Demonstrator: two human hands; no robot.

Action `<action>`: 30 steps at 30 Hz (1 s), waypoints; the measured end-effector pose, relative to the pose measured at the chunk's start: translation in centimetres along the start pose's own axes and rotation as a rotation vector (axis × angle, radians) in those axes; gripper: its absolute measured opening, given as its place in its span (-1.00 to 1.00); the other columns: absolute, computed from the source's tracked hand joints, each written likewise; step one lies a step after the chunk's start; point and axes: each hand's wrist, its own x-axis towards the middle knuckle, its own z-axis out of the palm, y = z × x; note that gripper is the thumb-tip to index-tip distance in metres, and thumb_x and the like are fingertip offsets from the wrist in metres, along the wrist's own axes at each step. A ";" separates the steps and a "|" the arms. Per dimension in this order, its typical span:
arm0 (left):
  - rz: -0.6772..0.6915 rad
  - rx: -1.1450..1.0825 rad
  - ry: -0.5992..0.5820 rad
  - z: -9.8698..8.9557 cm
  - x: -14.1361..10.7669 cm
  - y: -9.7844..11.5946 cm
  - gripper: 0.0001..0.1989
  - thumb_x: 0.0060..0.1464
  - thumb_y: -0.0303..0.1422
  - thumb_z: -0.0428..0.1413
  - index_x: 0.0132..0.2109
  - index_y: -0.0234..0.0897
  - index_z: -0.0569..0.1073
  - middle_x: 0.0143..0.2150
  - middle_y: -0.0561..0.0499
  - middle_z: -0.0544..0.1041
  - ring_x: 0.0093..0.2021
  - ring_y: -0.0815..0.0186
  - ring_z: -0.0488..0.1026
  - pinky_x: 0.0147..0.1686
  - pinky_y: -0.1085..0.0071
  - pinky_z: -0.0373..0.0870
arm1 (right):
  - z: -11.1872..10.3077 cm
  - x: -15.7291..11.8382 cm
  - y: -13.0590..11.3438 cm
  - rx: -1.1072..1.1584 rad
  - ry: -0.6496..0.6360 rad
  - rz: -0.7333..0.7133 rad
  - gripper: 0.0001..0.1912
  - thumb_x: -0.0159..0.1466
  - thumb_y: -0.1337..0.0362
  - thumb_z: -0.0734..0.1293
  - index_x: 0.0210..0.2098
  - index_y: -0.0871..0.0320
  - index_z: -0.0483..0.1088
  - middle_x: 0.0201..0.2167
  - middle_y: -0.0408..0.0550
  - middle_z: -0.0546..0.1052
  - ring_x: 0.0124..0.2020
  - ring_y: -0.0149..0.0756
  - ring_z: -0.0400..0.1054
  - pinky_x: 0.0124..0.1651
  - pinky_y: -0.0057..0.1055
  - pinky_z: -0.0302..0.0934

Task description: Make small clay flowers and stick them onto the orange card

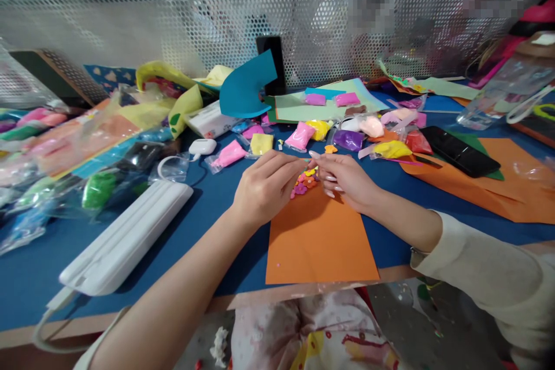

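Note:
An orange sheet of paper (321,243) lies in front of me, with small clay flowers (309,182) in pink, purple, orange and yellow clustered on its far part. My left hand (269,188) hovers over the sheet's far left side, its fingers closed in a pinch. From the right, my right hand (344,178) meets it, thumb and forefinger pressed together and the other fingers curled. The fingertips of both hands nearly touch above the flowers. Whatever sits between them is too small or hidden to name. A small orange clay piece (330,149) rests just beyond my right hand.
A white power bank (125,237) with a cable lies at left. Bagged clay, including a pink packet (300,136) and a purple packet (348,139), spreads across the back. A black phone-like object (462,151) and a clear bottle (507,84) stand right. Perforated metal (182,17) closes off the back.

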 end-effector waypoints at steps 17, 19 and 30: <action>0.016 -0.020 0.022 -0.1 0.2 0.2 -0.92 0.12 -0.50 0.08 -0.22 -0.35 0.44 -0.38 -0.05 0.54 -0.39 0.36 0.43 -0.36 0.45 0.39 | 0.2 0.1 0.1 0.059 -0.005 0.038 -0.70 0.24 0.26 0.17 -0.56 0.23 0.34 -0.75 -0.27 0.12 -0.79 -0.53 0.03 -0.72 -0.53 0.01; 0.016 -0.014 0.009 -0.1 0.1 0.2 -0.85 0.11 -0.56 0.05 -0.16 -0.37 0.44 -0.31 -0.09 0.55 -0.32 0.33 0.44 -0.30 0.42 0.41 | 0.2 0.0 0.1 0.042 -0.022 0.009 -0.74 0.20 0.33 0.18 -0.62 0.20 0.24 -0.75 -0.26 0.17 -0.80 -0.54 0.04 -0.70 -0.52 0.03; 0.024 -0.016 0.000 -0.2 0.2 0.2 -0.95 0.10 -0.47 0.11 -0.29 -0.38 0.45 -0.42 -0.05 0.54 -0.43 0.35 0.43 -0.39 0.45 0.39 | 0.3 -0.1 -0.1 0.004 0.013 0.043 -0.91 0.16 0.41 0.19 -0.40 0.20 0.33 -0.71 -0.26 0.23 -0.76 -0.51 0.08 -0.67 -0.52 0.08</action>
